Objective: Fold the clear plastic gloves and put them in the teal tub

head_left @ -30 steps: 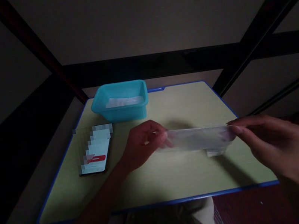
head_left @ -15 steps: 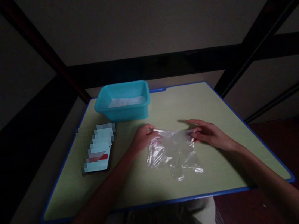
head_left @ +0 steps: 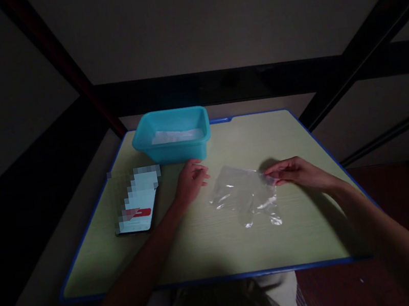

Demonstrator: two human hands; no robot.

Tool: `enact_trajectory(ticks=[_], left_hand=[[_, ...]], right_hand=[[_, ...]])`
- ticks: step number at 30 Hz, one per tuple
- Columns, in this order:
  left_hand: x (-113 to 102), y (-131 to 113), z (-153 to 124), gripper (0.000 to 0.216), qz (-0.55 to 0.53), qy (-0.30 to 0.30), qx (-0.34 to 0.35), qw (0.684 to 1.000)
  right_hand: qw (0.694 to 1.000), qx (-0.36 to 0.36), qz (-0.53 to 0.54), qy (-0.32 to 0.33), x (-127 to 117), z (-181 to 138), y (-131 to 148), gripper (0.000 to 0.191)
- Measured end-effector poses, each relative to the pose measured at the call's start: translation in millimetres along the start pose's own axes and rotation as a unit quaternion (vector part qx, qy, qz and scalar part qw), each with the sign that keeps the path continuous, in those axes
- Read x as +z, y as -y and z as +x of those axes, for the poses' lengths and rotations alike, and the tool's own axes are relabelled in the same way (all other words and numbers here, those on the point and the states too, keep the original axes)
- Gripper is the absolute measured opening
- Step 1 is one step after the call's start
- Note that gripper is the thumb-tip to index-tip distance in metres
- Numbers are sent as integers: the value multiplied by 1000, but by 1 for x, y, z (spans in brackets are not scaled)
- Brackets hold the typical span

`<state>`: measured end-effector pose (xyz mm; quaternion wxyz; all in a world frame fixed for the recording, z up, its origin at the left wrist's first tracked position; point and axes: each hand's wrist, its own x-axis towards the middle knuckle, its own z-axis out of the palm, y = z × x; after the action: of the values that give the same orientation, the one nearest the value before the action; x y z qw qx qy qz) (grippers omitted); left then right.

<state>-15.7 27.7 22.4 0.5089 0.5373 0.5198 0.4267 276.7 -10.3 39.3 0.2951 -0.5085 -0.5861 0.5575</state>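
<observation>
A clear plastic bag [head_left: 245, 195] lies flat on the pale green table [head_left: 211, 245]. My right hand [head_left: 296, 171] pinches the bag's right upper corner with thumb and fingers. To the left of the bag, and apart from it, my left hand [head_left: 190, 180] rests on the table with fingers loosely curled and nothing in it. That hand is just in front of a turquoise tub [head_left: 172, 134].
The turquoise tub at the back left of the table holds something white and crumpled. A phone [head_left: 137, 205] with a lit screen lies at the left. The table has a blue rim [head_left: 209, 279]. Dark bars and walls surround it.
The bag was held stretched in the air between both hands, then came down onto the table. My left hand has let go and drawn left; my right hand keeps its corner.
</observation>
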Motion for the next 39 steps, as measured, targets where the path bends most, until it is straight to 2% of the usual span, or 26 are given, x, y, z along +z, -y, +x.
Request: enact_trajectory(ticks=[3, 5, 7, 9, 13, 16, 18, 20, 22, 24, 28, 32, 35, 39], left_hand=[[-2, 0, 0, 21, 8, -14, 14, 1000], [-2, 0, -1, 20, 14, -16, 24, 999], [-1, 0, -3, 18, 21, -16, 35, 999], [0, 0, -4, 15, 30, -16, 47, 998], [-1, 4, -4, 11, 67, -24, 92, 993], [-1, 7, -5, 8, 92, -46, 125, 987], [0, 9, -9, 8, 129, -58, 186, 972], [3, 9, -16, 12, 179, -52, 281, 941], [7, 8, -25, 16, 220, -19, 366, 904], [12, 6, -33, 18, 251, 31, 410, 877], [19, 3, -43, 18, 284, 113, 437, 846], [21, 2, -46, 21, 332, 152, 461, 809], [24, 1, -47, 21, 363, 159, 468, 790], [31, -2, -50, 23, 391, 130, 453, 790]], right_hand=[[995, 18, 10, -97, -15, -19, -10, 35], [991, 26, 10, -130, -16, -35, -15, 38], [990, 38, 31, -133, -4, -51, -17, 38], [989, 51, 62, -123, 18, -66, -15, 38], [988, 68, 127, -54, 64, -84, -11, 45], [989, 62, 130, -42, 79, -88, -12, 43], [994, 32, 87, -59, 79, -87, -14, 42], [995, -23, 0, -95, 76, -86, -14, 36], [981, -88, -117, -129, 74, -86, -13, 25], [953, -151, -223, -140, 72, -86, -12, 19], [901, -239, -338, -127, 70, -91, -13, 19], [865, -284, -400, -111, 62, -96, -17, 21], [847, -305, -422, -108, 56, -91, -10, 23], [840, -287, -451, -88, 53, -66, 6, 31]])
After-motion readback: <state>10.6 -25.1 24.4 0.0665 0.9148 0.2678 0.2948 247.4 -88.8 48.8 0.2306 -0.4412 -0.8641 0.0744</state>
